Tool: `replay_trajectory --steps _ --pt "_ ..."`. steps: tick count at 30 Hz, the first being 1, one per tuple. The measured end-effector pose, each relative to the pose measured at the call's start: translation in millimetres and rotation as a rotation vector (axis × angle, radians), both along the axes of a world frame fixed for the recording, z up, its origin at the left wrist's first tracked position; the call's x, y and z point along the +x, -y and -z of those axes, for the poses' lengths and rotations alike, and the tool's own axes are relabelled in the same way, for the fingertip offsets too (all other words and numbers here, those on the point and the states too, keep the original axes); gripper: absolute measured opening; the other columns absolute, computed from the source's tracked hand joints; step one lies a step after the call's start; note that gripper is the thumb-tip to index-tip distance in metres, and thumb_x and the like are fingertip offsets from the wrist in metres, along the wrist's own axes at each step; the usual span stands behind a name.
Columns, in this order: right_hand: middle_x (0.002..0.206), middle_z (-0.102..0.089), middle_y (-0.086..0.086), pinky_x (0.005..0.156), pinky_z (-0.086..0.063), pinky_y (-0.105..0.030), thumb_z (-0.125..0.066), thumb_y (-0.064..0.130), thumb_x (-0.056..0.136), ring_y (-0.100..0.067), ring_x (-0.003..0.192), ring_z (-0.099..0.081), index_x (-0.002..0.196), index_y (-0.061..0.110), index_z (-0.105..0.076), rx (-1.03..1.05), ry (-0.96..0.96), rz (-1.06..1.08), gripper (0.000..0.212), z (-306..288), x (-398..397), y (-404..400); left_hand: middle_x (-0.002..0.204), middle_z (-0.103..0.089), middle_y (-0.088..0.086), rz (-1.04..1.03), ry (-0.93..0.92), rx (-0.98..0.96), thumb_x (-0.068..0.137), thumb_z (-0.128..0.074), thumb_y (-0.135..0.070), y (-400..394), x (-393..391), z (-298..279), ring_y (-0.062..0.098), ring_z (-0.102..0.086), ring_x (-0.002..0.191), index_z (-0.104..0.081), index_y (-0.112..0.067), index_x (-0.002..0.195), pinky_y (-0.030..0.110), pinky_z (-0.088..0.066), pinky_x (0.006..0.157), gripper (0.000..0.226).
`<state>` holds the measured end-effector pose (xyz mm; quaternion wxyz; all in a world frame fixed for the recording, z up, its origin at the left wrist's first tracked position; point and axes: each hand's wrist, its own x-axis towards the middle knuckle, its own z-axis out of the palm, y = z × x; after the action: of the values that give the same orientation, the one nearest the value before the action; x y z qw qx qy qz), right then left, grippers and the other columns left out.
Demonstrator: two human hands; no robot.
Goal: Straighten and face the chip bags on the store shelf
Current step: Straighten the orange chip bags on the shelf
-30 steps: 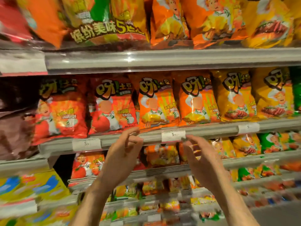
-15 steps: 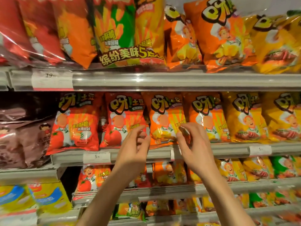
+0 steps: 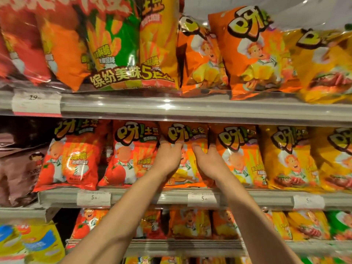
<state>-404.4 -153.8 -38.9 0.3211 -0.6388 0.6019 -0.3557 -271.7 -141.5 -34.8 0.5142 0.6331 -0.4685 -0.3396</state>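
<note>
A row of chip bags stands on the middle shelf [image 3: 144, 197]. Both my hands rest on one orange chip bag [image 3: 187, 132] in the centre of that row. My left hand [image 3: 168, 159] lies flat on its left half, fingertips curling behind its left edge. My right hand [image 3: 207, 161] covers its right half, fingertips tucked at the seam with the neighbouring orange bag [image 3: 240, 155]. A red tomato bag [image 3: 131, 153] stands just left, another red bag [image 3: 74, 155] further left. Yellow bags [image 3: 287, 157] stand to the right.
The upper shelf [image 3: 190, 109] overhangs the row and carries large multi-colour packs [image 3: 122, 44] and orange bags [image 3: 253, 52]. Brown bags [image 3: 17, 164] fill the left end. Lower shelves [image 3: 186, 244] hold more small bags. Price tags [image 3: 202, 199] line the shelf edge.
Both hands have risen from the shelf edge and price rail onto the face of the central orange bag. The view has tilted upward and closer to the shelf.
</note>
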Motion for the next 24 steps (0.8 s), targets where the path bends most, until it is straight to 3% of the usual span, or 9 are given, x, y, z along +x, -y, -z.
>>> replay_trajectory --steps 3,7,9,11,13,14,16,18,24 --pt "0.149 -0.045 -0.018 0.095 -0.039 -0.033 -0.044 0.055 0.098 -0.03 0.124 -0.05 0.153 0.0 -0.022 0.083 0.079 0.0 0.081 -5.0 2.9 7.4 0.128 -0.058 0.013 -0.012 -0.064 0.021 0.093 -0.055 -0.044 4.5 0.4 -4.6 0.034 -0.056 0.121 -0.041 -0.004 0.138 0.043 -0.045 0.103 0.061" --pt "0.157 -0.035 -0.015 0.101 -0.037 -0.035 -0.049 0.06 0.095 -0.031 0.139 -0.04 0.154 0.003 -0.024 0.139 0.212 -0.027 0.086 -4.9 2.8 16.3 0.145 -0.046 0.013 0.022 -0.102 0.021 0.097 -0.053 -0.046 7.8 3.1 -2.7 0.031 -0.046 0.132 -0.029 -0.007 0.149 0.043 -0.037 0.111 0.069" --pt "0.159 -0.032 -0.012 0.105 -0.035 -0.037 -0.05 0.065 0.092 -0.031 0.143 -0.035 0.154 0.004 -0.023 0.154 0.244 -0.044 0.092 -4.1 3.3 17.3 0.142 -0.044 0.014 0.06 -0.069 0.018 0.094 -0.055 -0.046 6.5 2.6 -2.4 0.032 -0.046 0.13 -0.033 -0.011 0.147 0.04 -0.04 0.106 0.068" --pt "0.158 -0.034 -0.011 0.108 -0.034 -0.038 -0.051 0.068 0.09 -0.03 0.143 -0.035 0.154 0.006 -0.025 0.137 0.261 -0.046 0.093 -2.2 3.8 18.0 0.131 -0.041 0.01 0.111 0.01 0.02 0.097 -0.051 -0.039 4.3 2.9 -2.0 0.028 -0.048 0.12 -0.045 -0.018 0.141 0.032 -0.04 0.094 0.049" --pt "0.156 -0.037 -0.011 0.109 -0.034 -0.038 -0.051 0.07 0.088 -0.03 0.142 -0.037 0.153 0.007 -0.028 0.113 0.266 -0.037 0.093 -0.3 4.9 16.8 0.134 -0.041 0.011 0.11 0.065 0.031 0.103 -0.043 -0.038 4.6 5.3 0.6 0.027 -0.049 0.116 -0.052 -0.024 0.13 0.031 -0.038 0.093 0.032" --pt "0.155 -0.039 -0.011 0.108 -0.034 -0.038 -0.051 0.071 0.088 -0.03 0.141 -0.039 0.152 0.008 -0.029 0.1 0.259 -0.032 0.092 0.3 5.8 15.9 0.139 -0.041 0.012 0.113 0.095 0.036 0.103 -0.041 -0.043 5.2 6.8 3.1 0.029 -0.049 0.122 -0.049 -0.026 0.13 0.033 -0.038 0.097 0.033" --pt "0.151 -0.044 -0.012 0.1 -0.036 -0.034 -0.049 0.07 0.089 -0.031 0.137 -0.043 0.151 0.009 -0.032 0.069 0.232 -0.025 0.088 1.2 7.4 13.7 0.147 -0.042 0.011 0.104 0.144 0.036 0.098 -0.039 -0.057 5.7 7.7 8.2 0.033 -0.048 0.13 -0.033 -0.027 0.149 0.035 -0.037 0.101 0.059" --pt "0.147 -0.048 -0.014 0.092 -0.034 -0.031 -0.047 0.069 0.091 -0.032 0.133 -0.047 0.151 0.008 -0.031 0.036 0.199 -0.01 0.086 1.6 9.2 10.9 0.148 -0.044 0.01 0.07 0.164 0.037 0.095 -0.037 -0.065 3.5 6.8 9.9 0.033 -0.048 0.131 -0.02 -0.023 0.155 0.037 -0.038 0.101 0.076" --pt "0.146 -0.048 -0.02 0.087 -0.035 -0.032 -0.042 0.064 0.095 -0.037 0.129 -0.049 0.152 0.004 -0.023 -0.05 0.07 0.063 0.085 4.1 13.3 3.6 0.129 -0.061 0.017 0.032 0.184 -0.022 0.082 -0.032 -0.074 -5.2 7.2 16.1 0.036 -0.06 0.112 -0.015 -0.025 0.153 0.048 -0.048 0.095 0.089"
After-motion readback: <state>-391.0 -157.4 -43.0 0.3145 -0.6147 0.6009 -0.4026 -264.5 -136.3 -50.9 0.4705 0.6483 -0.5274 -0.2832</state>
